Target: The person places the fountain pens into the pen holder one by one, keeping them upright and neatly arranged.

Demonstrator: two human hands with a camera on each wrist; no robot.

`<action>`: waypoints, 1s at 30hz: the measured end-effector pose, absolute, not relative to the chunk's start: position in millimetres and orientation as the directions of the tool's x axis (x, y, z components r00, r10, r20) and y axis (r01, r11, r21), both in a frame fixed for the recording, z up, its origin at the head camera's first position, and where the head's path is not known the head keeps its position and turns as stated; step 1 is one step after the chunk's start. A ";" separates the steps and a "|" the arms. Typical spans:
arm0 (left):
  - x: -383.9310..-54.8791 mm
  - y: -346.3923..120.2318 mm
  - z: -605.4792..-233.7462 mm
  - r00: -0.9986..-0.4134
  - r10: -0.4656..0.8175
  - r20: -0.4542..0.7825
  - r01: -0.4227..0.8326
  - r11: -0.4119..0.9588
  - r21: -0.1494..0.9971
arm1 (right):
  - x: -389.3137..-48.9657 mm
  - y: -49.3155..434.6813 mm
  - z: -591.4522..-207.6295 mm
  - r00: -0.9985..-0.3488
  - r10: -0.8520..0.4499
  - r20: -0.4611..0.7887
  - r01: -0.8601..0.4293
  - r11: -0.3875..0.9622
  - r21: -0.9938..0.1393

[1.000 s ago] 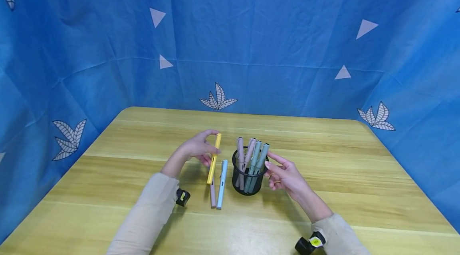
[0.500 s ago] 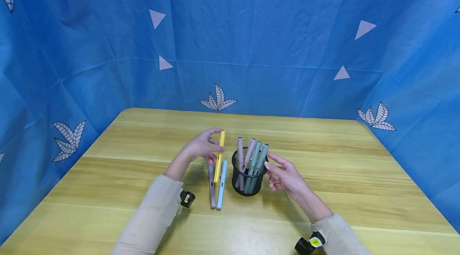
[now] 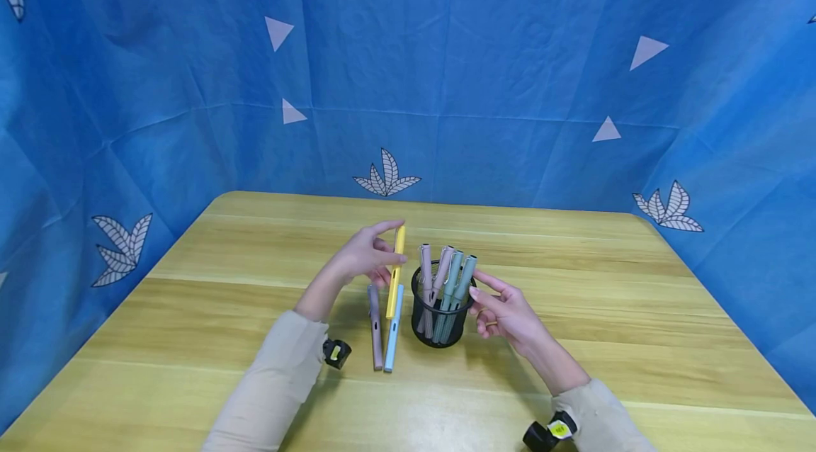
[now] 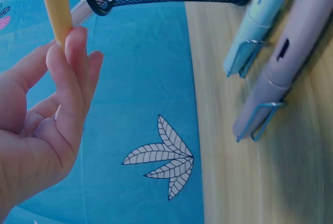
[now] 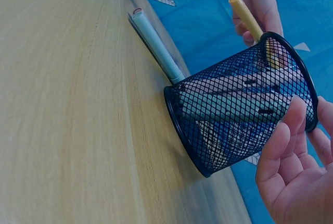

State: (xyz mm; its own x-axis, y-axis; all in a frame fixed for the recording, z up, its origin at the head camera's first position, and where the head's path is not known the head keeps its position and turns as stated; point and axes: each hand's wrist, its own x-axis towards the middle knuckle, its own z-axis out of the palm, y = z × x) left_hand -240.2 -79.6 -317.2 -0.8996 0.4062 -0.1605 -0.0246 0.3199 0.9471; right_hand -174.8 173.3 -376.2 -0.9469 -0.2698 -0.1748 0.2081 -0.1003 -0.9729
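My left hand (image 3: 363,255) pinches a yellow pen (image 3: 392,295) between thumb and fingers, raised over the table and slightly tilted. The pen's lower end overlaps a light blue pen (image 3: 391,351) in the head view. That blue pen and a mauve pen (image 3: 376,339) lie side by side on the table, left of a black mesh pen holder (image 3: 418,316). Two mauve pens and two grey-green pens (image 3: 464,278) stand in the holder, caps up. At its right side, my right hand (image 3: 513,312) holds the rim with thumb and index finger, other fingers curled below.
The wooden table (image 3: 574,261) ends at a blue patterned cloth (image 3: 510,69) at the back and sides. Black wrist cameras sit on both sleeves; the right one (image 3: 542,436) is close to the table's near side.
The left hand has carried the yellow pen right, toward the holder, and the pen stands more upright. The mauve pen beneath is now uncovered. My right hand and the holder have stayed put.
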 end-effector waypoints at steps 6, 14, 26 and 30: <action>-238.7 -75.6 -313.2 -0.906 0.405 -0.124 0.017 0.326 0.945 | -174.7 173.5 -376.5 -0.948 -0.266 -0.176 0.209 -0.101 -0.973; -236.8 -70.2 -309.6 -0.916 0.400 -0.017 0.112 0.297 0.948 | -175.0 174.2 -377.7 -0.948 -0.267 -0.173 0.207 -0.101 -0.973; -233.6 -60.5 -301.1 -0.938 0.333 0.091 0.172 0.220 0.960 | -174.6 175.1 -377.3 -0.947 -0.270 -0.176 0.210 -0.104 -0.972; -232.8 -57.1 -298.8 -0.932 0.337 0.135 0.209 0.196 0.958 | -174.5 174.9 -376.4 -0.948 -0.268 -0.173 0.208 -0.106 -0.972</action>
State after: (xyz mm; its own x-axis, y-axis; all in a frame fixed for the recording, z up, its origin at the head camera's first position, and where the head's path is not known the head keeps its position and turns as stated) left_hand -232.8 -57.1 -298.8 -0.9317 0.3373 0.1346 0.2093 0.1956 0.9581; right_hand -174.5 174.9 -376.4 -0.9477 -0.2682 -0.1730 0.2075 -0.1060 -0.9725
